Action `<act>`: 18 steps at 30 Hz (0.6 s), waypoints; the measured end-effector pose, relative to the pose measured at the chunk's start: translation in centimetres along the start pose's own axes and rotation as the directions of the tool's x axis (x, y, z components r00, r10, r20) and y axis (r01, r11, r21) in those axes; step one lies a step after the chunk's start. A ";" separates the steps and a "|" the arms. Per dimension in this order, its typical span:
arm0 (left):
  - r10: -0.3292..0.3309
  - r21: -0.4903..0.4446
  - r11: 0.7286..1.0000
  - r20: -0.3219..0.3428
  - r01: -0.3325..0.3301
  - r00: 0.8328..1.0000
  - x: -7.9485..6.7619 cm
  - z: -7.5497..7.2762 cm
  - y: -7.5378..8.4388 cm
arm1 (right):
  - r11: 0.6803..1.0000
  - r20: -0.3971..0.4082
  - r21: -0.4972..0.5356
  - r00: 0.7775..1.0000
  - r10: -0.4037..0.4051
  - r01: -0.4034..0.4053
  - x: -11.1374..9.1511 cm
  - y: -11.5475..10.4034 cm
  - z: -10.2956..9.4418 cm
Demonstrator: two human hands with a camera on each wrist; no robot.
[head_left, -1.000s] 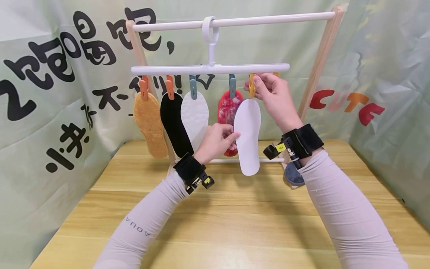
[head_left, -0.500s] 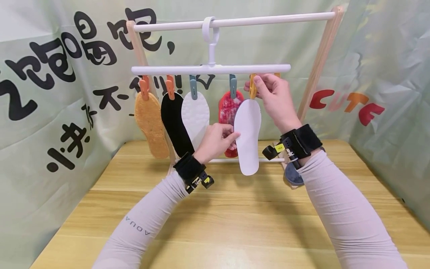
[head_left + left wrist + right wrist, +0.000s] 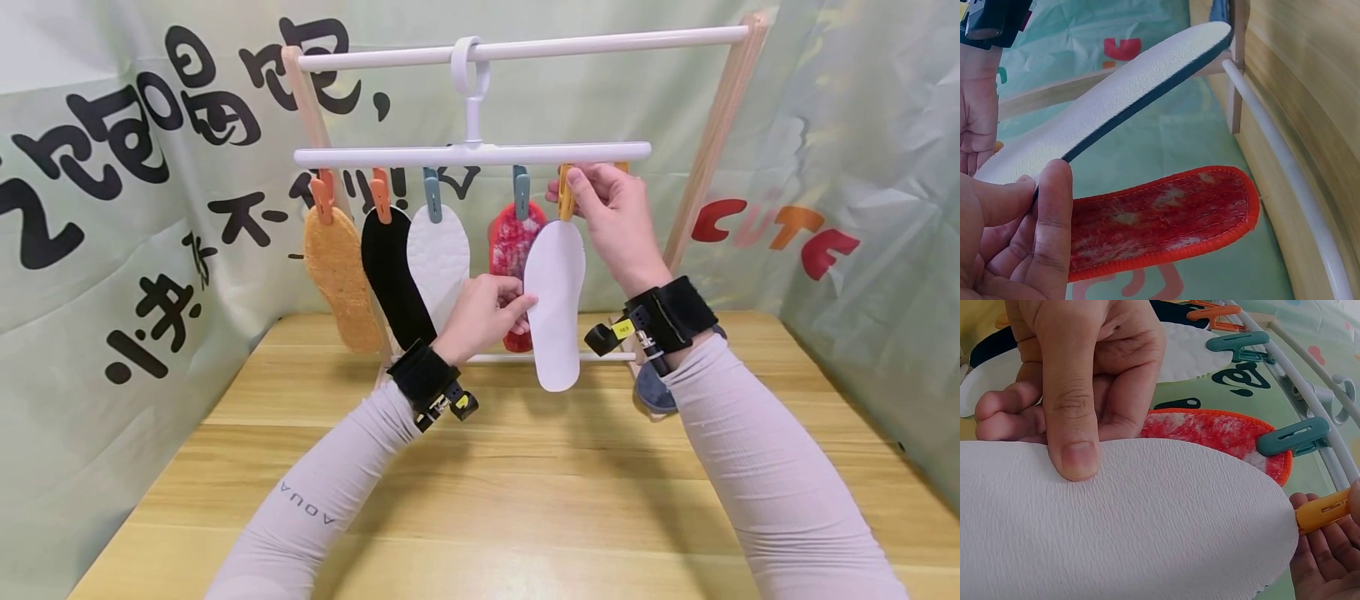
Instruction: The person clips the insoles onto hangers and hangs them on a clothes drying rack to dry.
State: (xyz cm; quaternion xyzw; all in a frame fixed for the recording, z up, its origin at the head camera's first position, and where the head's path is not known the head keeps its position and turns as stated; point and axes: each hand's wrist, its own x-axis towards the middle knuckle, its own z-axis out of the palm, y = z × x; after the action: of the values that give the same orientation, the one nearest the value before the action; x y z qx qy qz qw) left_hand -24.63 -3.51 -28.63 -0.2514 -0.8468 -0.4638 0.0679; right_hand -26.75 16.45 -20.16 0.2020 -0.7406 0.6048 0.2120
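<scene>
1. Head view: my right hand [image 3: 611,212] pinches the yellow clip [image 3: 564,193] that hangs from the white hanger bar [image 3: 472,154], and my left hand [image 3: 483,315] pinches the near edge of the white insole [image 3: 555,304], thumb on its face.
2. That insole hangs upright with its top end right at the yellow clip, just in front of the red insole [image 3: 512,242]. I cannot tell whether the clip's jaws already bite it.
3. Risk, as I judge it: if I let go with the left hand before the clip has hold, the insole could drop to the wooden table [image 3: 525,483].
4. Risk: pulling down on the clip could tip the hanger, which swings from a single ring [image 3: 467,58] on the top rail [image 3: 600,43], and set the other insoles swaying.
5. Risk: a shallow bite on the thin tip could slip off.
6. Holders: the hanger carries the tan insole [image 3: 341,283], the black insole [image 3: 393,279], another white insole [image 3: 438,254] and the red one, each under its own clip. No bins or trays show.
</scene>
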 end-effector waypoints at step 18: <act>0.018 0.005 1.000 -0.014 -0.018 1.000 0.1 -0.1 0.2 | 1.000 -0.001 0.012 1.000 -0.002 0.002 0.1 0.2 0.0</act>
State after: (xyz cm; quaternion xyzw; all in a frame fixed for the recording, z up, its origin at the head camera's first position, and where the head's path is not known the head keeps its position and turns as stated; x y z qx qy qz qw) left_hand -24.67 -3.48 -28.34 -0.2557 -0.8451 -0.4629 0.0787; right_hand -26.96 16.49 -20.28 0.2039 -0.7368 0.6088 0.2118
